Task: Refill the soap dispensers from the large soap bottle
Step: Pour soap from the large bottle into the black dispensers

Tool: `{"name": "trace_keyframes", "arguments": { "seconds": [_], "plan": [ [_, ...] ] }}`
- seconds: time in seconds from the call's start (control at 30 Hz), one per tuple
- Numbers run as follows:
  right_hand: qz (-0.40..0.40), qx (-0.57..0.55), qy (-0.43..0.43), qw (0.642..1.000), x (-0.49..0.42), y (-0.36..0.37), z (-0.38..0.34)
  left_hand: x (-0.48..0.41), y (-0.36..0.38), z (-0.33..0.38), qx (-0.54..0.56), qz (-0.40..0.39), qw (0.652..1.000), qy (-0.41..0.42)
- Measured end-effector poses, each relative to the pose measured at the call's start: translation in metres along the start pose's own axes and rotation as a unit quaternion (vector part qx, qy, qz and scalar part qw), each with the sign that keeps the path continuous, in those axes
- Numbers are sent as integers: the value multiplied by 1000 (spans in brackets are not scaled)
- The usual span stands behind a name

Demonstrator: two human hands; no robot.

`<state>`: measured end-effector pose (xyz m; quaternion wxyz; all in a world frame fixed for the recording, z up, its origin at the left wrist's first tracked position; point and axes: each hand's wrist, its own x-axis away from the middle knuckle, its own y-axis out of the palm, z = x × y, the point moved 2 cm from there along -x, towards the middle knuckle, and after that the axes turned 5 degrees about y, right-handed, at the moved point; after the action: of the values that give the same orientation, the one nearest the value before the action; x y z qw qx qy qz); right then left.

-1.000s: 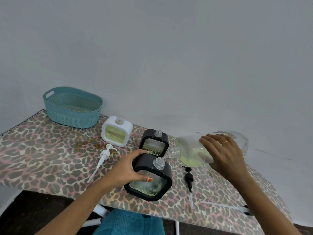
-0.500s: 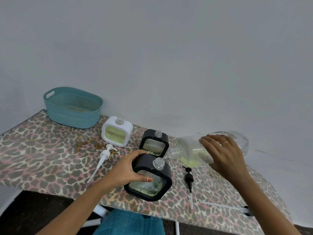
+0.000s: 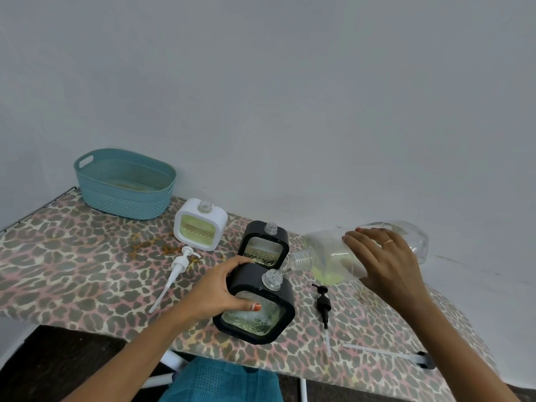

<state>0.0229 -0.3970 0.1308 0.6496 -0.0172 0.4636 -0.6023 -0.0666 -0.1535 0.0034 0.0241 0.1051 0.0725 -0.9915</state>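
At the centre right of the frame the large soap bottle (image 3: 333, 256) is held tipped almost on its side, its open threaded mouth just above the neck of the near black dispenser (image 3: 255, 303) at lower centre. The right hand (image 3: 385, 262) is wrapped over the bottle's wide body, fingers curled around it. The left hand (image 3: 223, 288) is closed on the dispenser's left side and front, with the thumb on its clear window, and the dispenser is tilted toward the bottle.

The bottle looks like thin clear plastic, nearly empty, with a little yellow-green soap pooled low; it is judged light, easily squeezed and perhaps slippery if soap has run. A grip around its broad middle seems best. The dispenser appears rigid, with a narrow neck, so a steadying hold on its frame is advised.

A second black dispenser (image 3: 264, 245) and a white dispenser (image 3: 200, 224) stand open behind, with loose pumps lying on the patterned table (image 3: 72, 262).
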Motion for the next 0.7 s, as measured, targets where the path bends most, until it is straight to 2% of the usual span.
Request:
{"name": "trace_keyframes", "arguments": {
  "seconds": [0.7],
  "plan": [
    [17, 5, -27, 999, -1, 0, 2, -1, 3, -4, 2, 1, 1000, -12]
  ]
}}
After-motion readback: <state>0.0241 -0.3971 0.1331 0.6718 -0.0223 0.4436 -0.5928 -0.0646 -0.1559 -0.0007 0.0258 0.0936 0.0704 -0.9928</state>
